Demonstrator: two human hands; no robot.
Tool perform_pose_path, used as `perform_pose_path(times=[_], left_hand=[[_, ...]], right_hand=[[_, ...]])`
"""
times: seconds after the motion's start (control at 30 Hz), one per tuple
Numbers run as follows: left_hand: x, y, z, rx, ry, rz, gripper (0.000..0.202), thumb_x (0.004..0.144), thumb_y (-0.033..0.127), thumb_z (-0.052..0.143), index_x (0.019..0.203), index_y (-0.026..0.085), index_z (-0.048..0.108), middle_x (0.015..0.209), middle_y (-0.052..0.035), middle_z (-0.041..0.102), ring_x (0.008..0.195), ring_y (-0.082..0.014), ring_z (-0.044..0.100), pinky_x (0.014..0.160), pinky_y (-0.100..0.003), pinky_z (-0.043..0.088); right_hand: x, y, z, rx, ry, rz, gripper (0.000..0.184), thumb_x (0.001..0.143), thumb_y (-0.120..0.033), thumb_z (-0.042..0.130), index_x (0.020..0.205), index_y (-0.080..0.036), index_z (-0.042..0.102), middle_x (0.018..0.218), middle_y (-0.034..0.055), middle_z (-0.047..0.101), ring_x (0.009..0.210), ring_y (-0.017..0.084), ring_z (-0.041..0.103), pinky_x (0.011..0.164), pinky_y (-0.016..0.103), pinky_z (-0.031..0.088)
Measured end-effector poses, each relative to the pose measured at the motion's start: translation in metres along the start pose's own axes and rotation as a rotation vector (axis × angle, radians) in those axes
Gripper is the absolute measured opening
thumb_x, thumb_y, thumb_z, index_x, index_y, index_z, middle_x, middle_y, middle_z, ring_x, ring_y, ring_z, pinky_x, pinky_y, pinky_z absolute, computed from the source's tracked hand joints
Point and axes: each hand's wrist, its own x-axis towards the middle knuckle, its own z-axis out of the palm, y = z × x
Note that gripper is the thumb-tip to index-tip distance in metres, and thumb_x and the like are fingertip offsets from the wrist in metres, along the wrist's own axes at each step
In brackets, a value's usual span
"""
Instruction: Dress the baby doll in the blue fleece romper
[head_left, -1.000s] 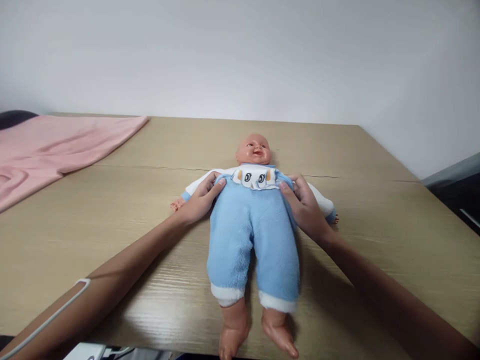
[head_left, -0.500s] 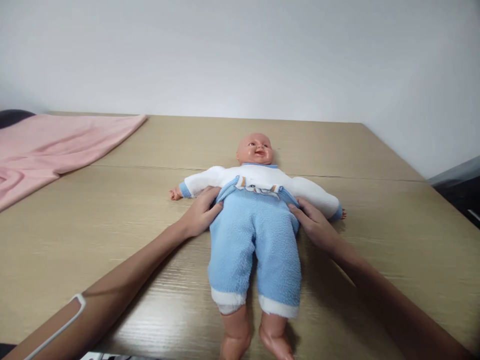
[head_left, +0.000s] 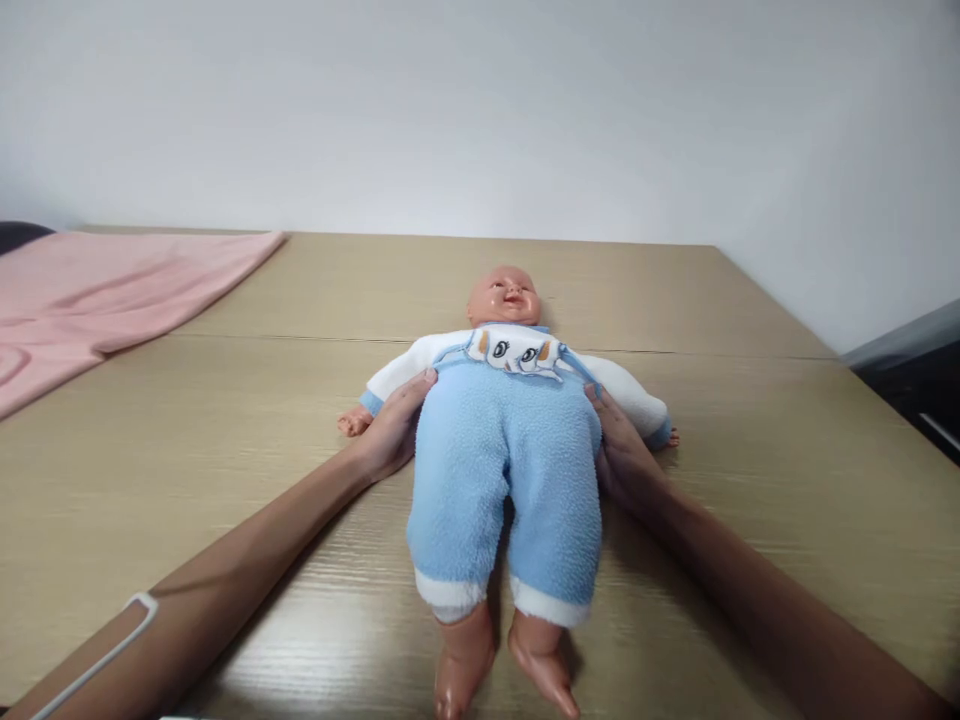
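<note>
One glossy, smooth doll [head_left: 504, 297]; plump, nubbly blue trousers [head_left: 506, 415].

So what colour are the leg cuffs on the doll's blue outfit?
The leg cuffs are white, showing best in the head view.

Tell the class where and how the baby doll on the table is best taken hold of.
Probably at the waist, from both sides at once: the baby doll lies on its back, arms spread, so its sides look easy to reach. The left grip and right grip lie along them. The narrow bare feet look like a poorer hold.
</note>
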Motion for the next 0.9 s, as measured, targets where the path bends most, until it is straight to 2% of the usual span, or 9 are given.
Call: perform_pose_path(times=[0.07,0.17,0.27,0.37,0.47,0.63,0.7,0.77,0.9], left_hand=[[0.003,0.003,-0.004,0.037,-0.055,0.008,0.043,0.09,0.06,0.093,0.106,0.021,0.081,0.108,-0.0083,0.082,0.118,-0.0366,0.073,0.109,-0.047,0.057],[0.008,0.006,-0.012,0.098,-0.092,0.049,0.036,0.095,0.056,0.088,0.097,0.022,0.077,0.096,-0.0056,0.075,0.101,-0.0317,0.07,0.097,-0.044,0.056],[0.01,0.009,-0.018,0.128,-0.11,0.125,0.033,0.099,0.052,0.085,0.091,0.024,0.07,0.086,-0.0026,0.065,0.088,-0.0269,0.063,0.088,-0.04,0.052],[0.01,0.01,-0.018,0.144,-0.129,0.173,0.033,0.099,0.053,0.083,0.093,0.023,0.07,0.089,-0.0029,0.064,0.09,-0.0267,0.061,0.089,-0.039,0.05],[0.01,0.009,-0.014,0.14,-0.114,0.195,0.034,0.098,0.055,0.084,0.097,0.023,0.07,0.097,-0.0033,0.065,0.096,-0.0258,0.059,0.089,-0.036,0.049],[0.014,0.008,-0.011,0.209,-0.018,0.228,0.035,0.101,0.058,0.08,0.104,0.025,0.067,0.098,-0.0012,0.061,0.094,-0.0236,0.055,0.087,-0.033,0.047],[0.015,0.009,-0.013,0.306,0.01,0.245,0.035,0.103,0.058,0.074,0.101,0.025,0.064,0.094,-0.0003,0.057,0.091,-0.0232,0.053,0.085,-0.034,0.045],[0.015,0.011,-0.017,0.514,-0.003,0.291,0.032,0.106,0.055,0.065,0.097,0.025,0.061,0.094,-0.0006,0.056,0.091,-0.0241,0.051,0.087,-0.036,0.045],[0.011,0.016,-0.026,0.882,-0.049,0.389,0.021,0.102,0.044,0.058,0.097,0.024,0.061,0.097,-0.0031,0.06,0.1,-0.0297,0.055,0.096,-0.043,0.042]], right_hand=[[0.003,-0.002,-0.001,-0.015,-0.012,-0.041,0.046,0.087,-0.066,0.095,0.115,-0.033,0.077,0.116,0.0008,0.086,0.126,0.032,0.078,0.102,0.046,0.069],[0.007,-0.005,-0.002,-0.015,-0.001,-0.077,0.038,0.085,-0.058,0.097,0.105,-0.031,0.078,0.116,0.0012,0.085,0.126,0.032,0.076,0.106,0.044,0.067],[0.008,-0.009,-0.005,-0.002,-0.018,-0.115,0.03,0.085,-0.05,0.093,0.099,-0.03,0.075,0.105,0.0018,0.082,0.118,0.032,0.076,0.103,0.043,0.065],[0.006,-0.011,-0.008,-0.09,-0.045,-0.184,0.027,0.09,-0.052,0.084,0.091,-0.03,0.067,0.091,0.0012,0.072,0.103,0.03,0.073,0.097,0.042,0.064],[0.007,-0.009,-0.011,-0.194,-0.013,-0.258,0.031,0.096,-0.055,0.079,0.089,-0.03,0.062,0.089,0.0005,0.062,0.094,0.026,0.065,0.097,0.04,0.06],[0.018,-0.005,-0.009,-0.449,0.027,-0.341,0.037,0.105,-0.068,0.067,0.103,-0.031,0.062,0.097,0.0008,0.06,0.091,0.025,0.058,0.092,0.039,0.056],[0.022,-0.006,-0.009,-0.511,-0.002,-0.323,0.04,0.105,-0.071,0.067,0.103,-0.031,0.063,0.095,0.0005,0.061,0.089,0.025,0.058,0.089,0.038,0.055],[0.022,-0.008,-0.011,-0.582,-0.038,-0.305,0.041,0.102,-0.07,0.07,0.097,-0.03,0.064,0.09,0.0002,0.061,0.086,0.025,0.057,0.084,0.038,0.053],[0.013,-0.013,-0.02,-0.722,-0.048,-0.307,0.037,0.095,-0.059,0.081,0.082,-0.027,0.065,0.081,0.0008,0.06,0.08,0.025,0.053,0.078,0.04,0.042]])
